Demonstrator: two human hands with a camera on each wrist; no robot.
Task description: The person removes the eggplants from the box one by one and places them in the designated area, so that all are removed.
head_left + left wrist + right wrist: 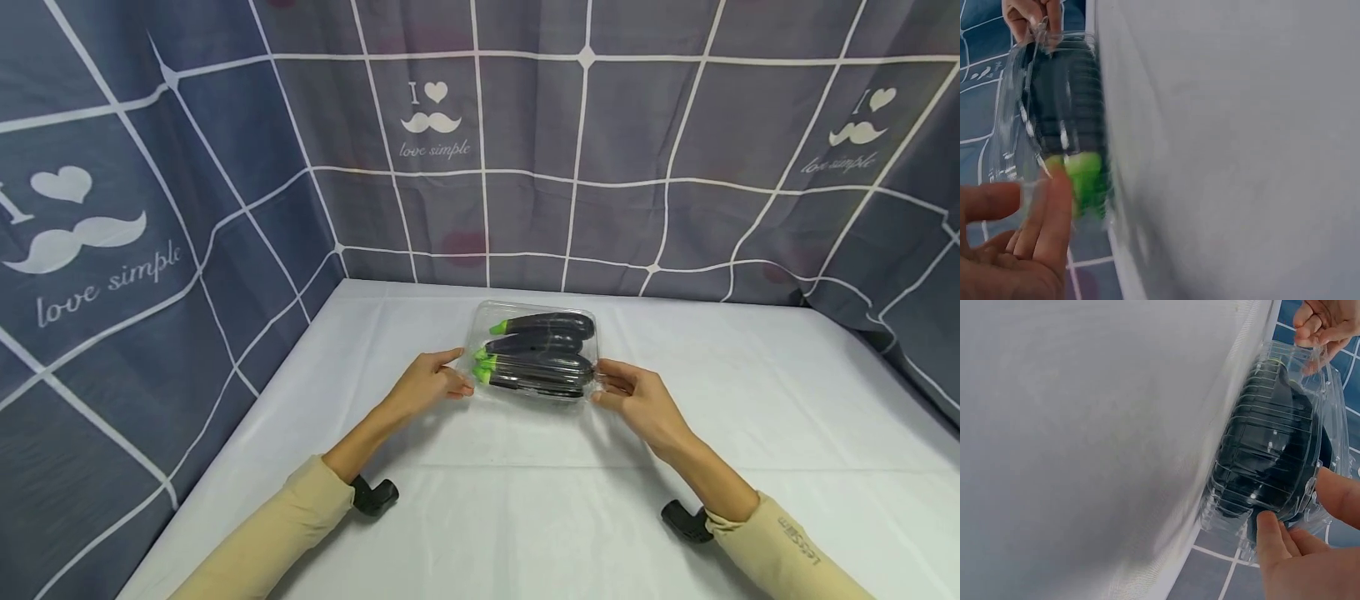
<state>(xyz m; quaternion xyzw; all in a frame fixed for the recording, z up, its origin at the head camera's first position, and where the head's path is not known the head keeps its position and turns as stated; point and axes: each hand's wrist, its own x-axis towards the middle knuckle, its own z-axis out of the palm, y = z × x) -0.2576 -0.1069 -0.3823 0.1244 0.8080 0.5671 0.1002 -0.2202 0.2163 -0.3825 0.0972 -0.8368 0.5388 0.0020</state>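
Note:
A clear plastic clamshell box (480, 321) holds several dark eggplants (532, 343) with green stem ends, lying side by side. My left hand (431, 385) is at the box's left end; in the left wrist view its thumb and fingers (1054, 219) pinch the rim between them. At the opposite end my right hand (637, 404) grips the edge, its thumb (1335, 490) on the lid side and its fingers (1272, 540) against the ribbed lower wall. The box looks close to the tabletop; whether it touches is hard to tell.
A white cloth covers the table (495, 517). Dark grey curtains (525, 125) with white grid lines and printed lettering stand behind it and at both sides. Black wrist straps (375, 496) with stubby mounts sit below both hands.

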